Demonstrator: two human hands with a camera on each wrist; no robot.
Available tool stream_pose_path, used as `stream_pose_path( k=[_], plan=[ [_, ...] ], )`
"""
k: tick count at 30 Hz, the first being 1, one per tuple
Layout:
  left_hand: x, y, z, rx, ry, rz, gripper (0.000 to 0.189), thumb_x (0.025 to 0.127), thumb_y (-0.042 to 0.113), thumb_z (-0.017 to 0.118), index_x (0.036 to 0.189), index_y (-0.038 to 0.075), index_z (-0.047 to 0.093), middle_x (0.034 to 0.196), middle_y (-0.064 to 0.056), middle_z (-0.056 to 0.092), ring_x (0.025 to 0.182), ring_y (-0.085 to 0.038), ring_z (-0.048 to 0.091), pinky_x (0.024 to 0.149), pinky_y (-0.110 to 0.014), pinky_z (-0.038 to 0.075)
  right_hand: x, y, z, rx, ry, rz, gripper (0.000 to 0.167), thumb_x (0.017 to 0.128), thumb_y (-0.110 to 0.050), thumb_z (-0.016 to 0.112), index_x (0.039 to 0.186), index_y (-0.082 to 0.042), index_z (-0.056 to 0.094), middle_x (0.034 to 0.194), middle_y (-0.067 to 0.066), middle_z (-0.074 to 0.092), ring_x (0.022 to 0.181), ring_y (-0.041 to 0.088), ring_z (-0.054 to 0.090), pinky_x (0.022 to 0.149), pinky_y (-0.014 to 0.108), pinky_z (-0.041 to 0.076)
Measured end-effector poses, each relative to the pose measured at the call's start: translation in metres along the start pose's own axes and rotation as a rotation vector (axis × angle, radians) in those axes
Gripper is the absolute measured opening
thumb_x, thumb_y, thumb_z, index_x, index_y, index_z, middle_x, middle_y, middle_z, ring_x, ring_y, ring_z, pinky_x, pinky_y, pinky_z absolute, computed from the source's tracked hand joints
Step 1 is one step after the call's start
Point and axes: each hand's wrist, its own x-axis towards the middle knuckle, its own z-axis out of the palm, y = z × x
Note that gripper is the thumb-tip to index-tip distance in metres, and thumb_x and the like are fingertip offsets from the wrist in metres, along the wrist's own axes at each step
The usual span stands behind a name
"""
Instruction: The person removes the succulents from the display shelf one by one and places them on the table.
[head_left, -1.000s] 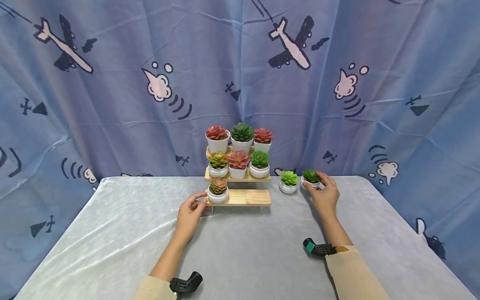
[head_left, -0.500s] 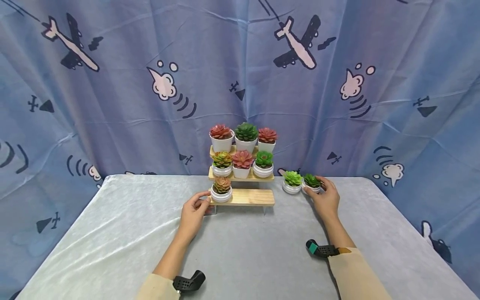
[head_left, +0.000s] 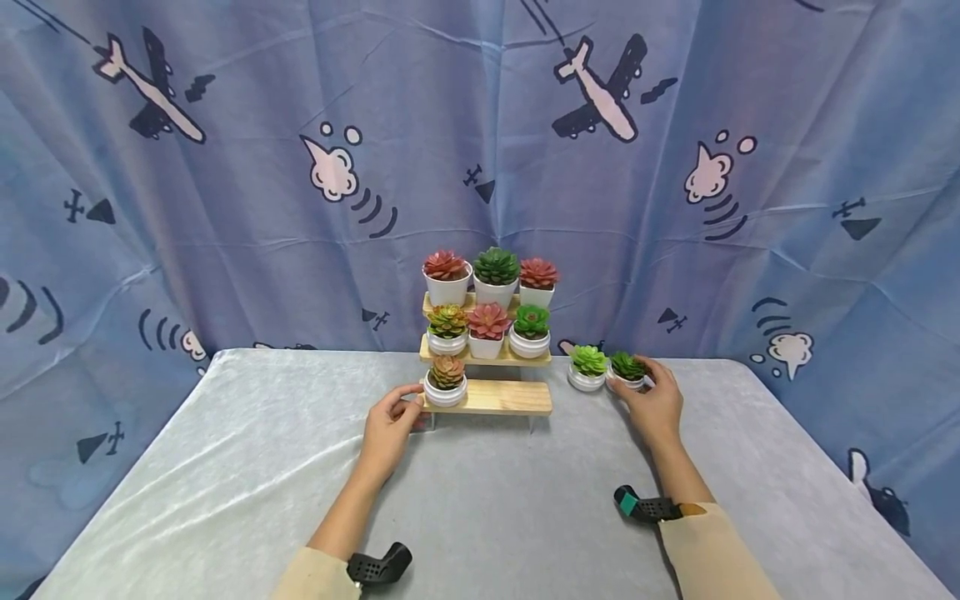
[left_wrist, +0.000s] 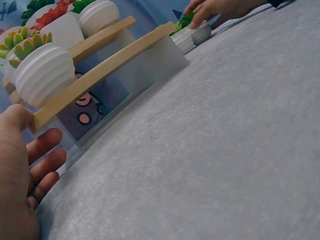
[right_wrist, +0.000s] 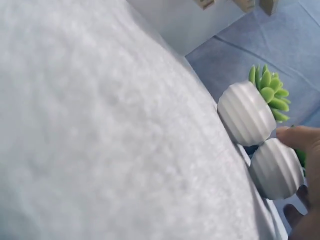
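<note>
My left hand (head_left: 388, 429) grips the left end of the lowest board of a tiered wooden plant stand (head_left: 510, 397), thumb at the board's end and fingertips beside the clear support in the left wrist view. Close to that hand, an orange-brown succulent in a ribbed white pot (head_left: 446, 385) sits on this board. To the right of the stand, my right hand (head_left: 657, 407) holds a dark green succulent in a round white pot (head_left: 627, 367), thumb in front and fingers behind. Its pot stands against a light green succulent's pot (right_wrist: 245, 112) on the table.
The middle tier (head_left: 427, 353) carries yellow-green, pink and green potted succulents. Red, dark green and red ones stand on the top tier (head_left: 429, 305). A grey-white cloth covers the table (head_left: 510, 517), and a blue airplane-print curtain (head_left: 247, 250) hangs behind it.
The dark green succulent's pot has slid slightly left, closing the gap to the light green one. My left hand keeps its place at the stand. The head view has shifted a little.
</note>
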Motion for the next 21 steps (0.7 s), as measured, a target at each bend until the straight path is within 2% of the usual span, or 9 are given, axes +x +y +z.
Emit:
stream_pose_path(
  k=[4,8,12,15,17,21],
  plan=[
    [-0.008,0.016,-0.001,0.01,-0.008,0.02,0.025,0.1,0.004,0.058,0.122,-0.005,0.067,0.092,-0.032,0.072,0.084,-0.033,0.074,0.072,-0.031,0.062,0.001,-0.013,-0.006,-0.002,0.009,0.005,0.065,0.088,-0.02,0.08,0.145,-0.006,0.052,0.152,0.022,0.047,0.145,0.041,0.04,0.117,0.056,0.038],
    [-0.011,0.022,-0.003,0.008,-0.01,0.036,0.025,0.1,0.004,0.058,0.122,-0.006,0.066,0.092,-0.032,0.072,0.082,-0.03,0.074,0.071,-0.03,0.061,0.003,-0.032,-0.013,0.042,0.038,-0.045,0.064,0.087,-0.017,0.081,0.144,-0.007,0.054,0.15,0.02,0.05,0.143,0.039,0.042,0.117,0.054,0.039],
    [-0.007,0.014,-0.004,0.002,0.009,0.01,0.025,0.1,0.004,0.057,0.122,-0.004,0.066,0.094,-0.032,0.072,0.087,-0.036,0.074,0.073,-0.03,0.062,0.003,-0.056,-0.02,0.101,0.057,-0.118,0.064,0.086,-0.019,0.082,0.143,-0.009,0.056,0.148,0.016,0.053,0.141,0.034,0.046,0.115,0.051,0.042],
    [0.0,0.0,-0.004,0.001,0.019,0.008,0.025,0.1,0.006,0.059,0.123,-0.002,0.067,0.093,-0.029,0.073,0.086,-0.033,0.074,0.072,-0.027,0.061,0.0,-0.074,-0.025,0.141,0.053,-0.147,0.063,0.085,-0.021,0.083,0.142,-0.011,0.058,0.146,0.012,0.055,0.139,0.03,0.049,0.114,0.048,0.044],
    [0.003,-0.009,-0.003,-0.01,0.014,0.016,0.025,0.1,0.007,0.06,0.123,0.0,0.067,0.093,-0.027,0.074,0.084,-0.028,0.074,0.071,-0.026,0.061,-0.005,-0.087,-0.03,0.174,0.044,-0.136,0.061,0.086,-0.023,0.082,0.141,-0.012,0.058,0.145,0.011,0.057,0.137,0.026,0.051,0.114,0.046,0.045],
    [0.006,-0.014,-0.001,-0.019,-0.013,0.03,0.025,0.1,0.012,0.062,0.123,0.005,0.069,0.091,-0.022,0.075,0.081,-0.02,0.074,0.071,-0.024,0.06,-0.016,-0.113,-0.041,0.249,0.023,-0.083,0.06,0.087,-0.023,0.081,0.142,-0.017,0.058,0.143,0.006,0.058,0.136,0.02,0.053,0.114,0.042,0.046]
  ],
)
